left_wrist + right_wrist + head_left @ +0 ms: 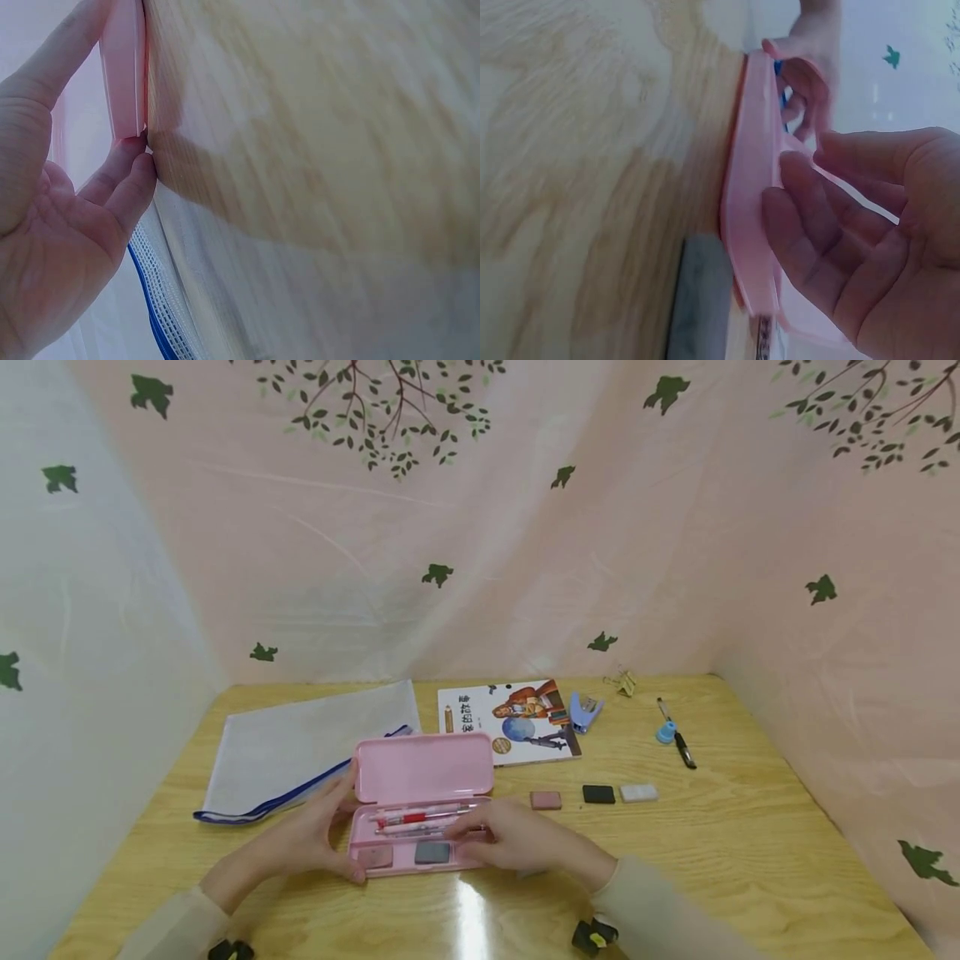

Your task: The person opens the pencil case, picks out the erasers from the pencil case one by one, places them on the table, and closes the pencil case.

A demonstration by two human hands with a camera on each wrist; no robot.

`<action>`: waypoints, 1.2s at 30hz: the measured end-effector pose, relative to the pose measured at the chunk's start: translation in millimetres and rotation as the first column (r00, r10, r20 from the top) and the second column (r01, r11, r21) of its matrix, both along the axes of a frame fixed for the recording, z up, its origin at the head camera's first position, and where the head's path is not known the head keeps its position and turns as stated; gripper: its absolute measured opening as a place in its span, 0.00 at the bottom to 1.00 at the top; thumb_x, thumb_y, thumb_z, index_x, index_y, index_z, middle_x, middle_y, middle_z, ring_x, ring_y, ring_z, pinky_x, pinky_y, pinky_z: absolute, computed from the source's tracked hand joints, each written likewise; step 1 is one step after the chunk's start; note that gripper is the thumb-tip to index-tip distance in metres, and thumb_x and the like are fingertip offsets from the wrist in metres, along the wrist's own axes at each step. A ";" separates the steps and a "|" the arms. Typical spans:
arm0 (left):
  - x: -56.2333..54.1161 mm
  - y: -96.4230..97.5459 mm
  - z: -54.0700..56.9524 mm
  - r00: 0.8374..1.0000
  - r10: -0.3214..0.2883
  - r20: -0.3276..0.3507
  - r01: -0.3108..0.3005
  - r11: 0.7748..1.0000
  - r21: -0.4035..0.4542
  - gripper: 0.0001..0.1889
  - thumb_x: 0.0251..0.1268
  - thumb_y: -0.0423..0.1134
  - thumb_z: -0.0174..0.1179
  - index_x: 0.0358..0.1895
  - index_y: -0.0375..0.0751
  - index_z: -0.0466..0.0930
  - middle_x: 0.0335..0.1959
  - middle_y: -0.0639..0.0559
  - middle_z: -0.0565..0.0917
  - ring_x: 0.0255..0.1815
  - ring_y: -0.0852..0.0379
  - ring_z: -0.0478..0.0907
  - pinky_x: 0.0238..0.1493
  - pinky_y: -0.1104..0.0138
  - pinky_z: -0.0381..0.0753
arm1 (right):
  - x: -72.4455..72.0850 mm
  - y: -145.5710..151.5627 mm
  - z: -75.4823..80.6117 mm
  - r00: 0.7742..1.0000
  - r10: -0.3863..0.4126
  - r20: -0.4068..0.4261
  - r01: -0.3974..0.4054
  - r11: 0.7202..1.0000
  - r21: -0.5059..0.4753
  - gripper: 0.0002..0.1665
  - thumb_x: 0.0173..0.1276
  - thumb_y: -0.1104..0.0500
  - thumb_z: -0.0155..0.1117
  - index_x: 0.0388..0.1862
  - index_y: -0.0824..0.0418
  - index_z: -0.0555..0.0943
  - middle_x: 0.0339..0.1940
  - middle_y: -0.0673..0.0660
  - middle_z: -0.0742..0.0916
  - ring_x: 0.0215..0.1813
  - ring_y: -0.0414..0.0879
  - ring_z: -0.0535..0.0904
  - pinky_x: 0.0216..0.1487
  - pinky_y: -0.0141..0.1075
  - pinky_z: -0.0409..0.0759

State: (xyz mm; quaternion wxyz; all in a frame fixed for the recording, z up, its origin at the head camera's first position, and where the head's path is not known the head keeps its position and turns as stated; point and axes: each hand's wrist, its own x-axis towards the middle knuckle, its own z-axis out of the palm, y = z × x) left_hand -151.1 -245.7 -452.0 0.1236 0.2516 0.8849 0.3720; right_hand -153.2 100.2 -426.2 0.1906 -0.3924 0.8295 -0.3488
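Note:
A pink pencil case (pixel 424 768) lies with its lid raised on the table. Pens (pixel 420 817), a pink eraser (pixel 375 857) and a grey eraser (pixel 432 853) are inside it. My left hand (pixel 318 831) holds the case's left end, thumb at the front and fingers toward the hinge; the left wrist view shows them against the pink wall (pixel 124 71). Over the right part of the case, my right hand (pixel 517 835) has loosely bent fingers (pixel 799 232), and I see nothing between them. Another grey eraser (pixel 701 300) lies on the table beside the case, mostly hidden under that hand.
Pink (pixel 545 800), black (pixel 598 794) and white (pixel 638 792) erasers lie to the right. Behind are a mesh zip bag (pixel 307 743), a book (pixel 510 722), a blue stapler (pixel 585 712) and gold binder clips (pixel 624 682). A black pen (pixel 685 750) touches a small blue object (pixel 665 732).

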 end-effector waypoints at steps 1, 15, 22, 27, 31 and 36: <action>0.5 0.0 -0.5 1.000 -0.002 -0.002 0.002 1.000 0.005 0.77 0.38 0.59 0.83 0.83 0.45 0.29 0.80 0.34 0.48 0.65 0.52 0.75 0.70 0.64 0.61 | 0.0 -5.6 -0.9 1.000 0.016 -0.020 -0.015 1.000 0.017 0.17 0.75 0.56 0.65 0.60 0.54 0.85 0.41 0.40 0.86 0.30 0.32 0.71 0.32 0.26 0.72; 2.1 0.2 -1.1 1.000 -0.002 -0.002 0.002 1.000 0.004 0.76 0.39 0.60 0.82 0.83 0.48 0.29 0.80 0.36 0.48 0.70 0.49 0.69 0.70 0.66 0.59 | -0.5 -43.8 -7.3 0.980 0.136 -0.142 -0.123 0.988 0.094 0.18 0.74 0.56 0.66 0.61 0.54 0.85 0.41 0.41 0.88 0.22 0.31 0.67 0.30 0.23 0.71; 2.3 -0.5 -2.1 1.000 -0.002 -0.009 0.002 1.000 -0.003 0.77 0.40 0.59 0.82 0.83 0.45 0.28 0.79 0.33 0.49 0.66 0.50 0.74 0.70 0.64 0.62 | -2.7 -52.3 -7.1 0.981 0.091 -0.173 -0.073 0.992 0.107 0.15 0.74 0.59 0.65 0.57 0.57 0.87 0.48 0.45 0.89 0.38 0.28 0.77 0.44 0.21 0.75; 2.5 0.2 -2.5 1.000 0.008 0.008 -0.008 1.000 0.000 0.76 0.39 0.60 0.82 0.83 0.45 0.30 0.76 0.36 0.59 0.73 0.43 0.64 0.72 0.42 0.58 | 0.3 -61.0 -5.8 0.974 0.069 -0.217 -0.037 0.988 0.147 0.11 0.72 0.60 0.67 0.51 0.55 0.89 0.36 0.42 0.88 0.31 0.28 0.74 0.37 0.20 0.74; 2.2 0.3 -1.5 1.000 0.006 0.016 -0.006 1.000 0.003 0.76 0.40 0.59 0.82 0.83 0.46 0.30 0.76 0.37 0.59 0.72 0.45 0.66 0.72 0.44 0.57 | 2.1 -65.4 -8.9 0.957 0.086 -0.276 -0.039 0.984 0.171 0.07 0.70 0.61 0.67 0.41 0.52 0.91 0.28 0.39 0.84 0.28 0.29 0.72 0.34 0.21 0.72; 1.1 -0.2 -0.5 1.000 -0.009 -0.012 0.009 1.000 0.010 0.77 0.40 0.59 0.82 0.83 0.45 0.28 0.79 0.34 0.49 0.65 0.52 0.75 0.70 0.69 0.59 | 4.2 -68.1 -9.3 0.941 0.073 -0.331 -0.004 0.979 0.204 0.07 0.69 0.60 0.68 0.38 0.49 0.91 0.28 0.38 0.85 0.30 0.29 0.75 0.37 0.23 0.75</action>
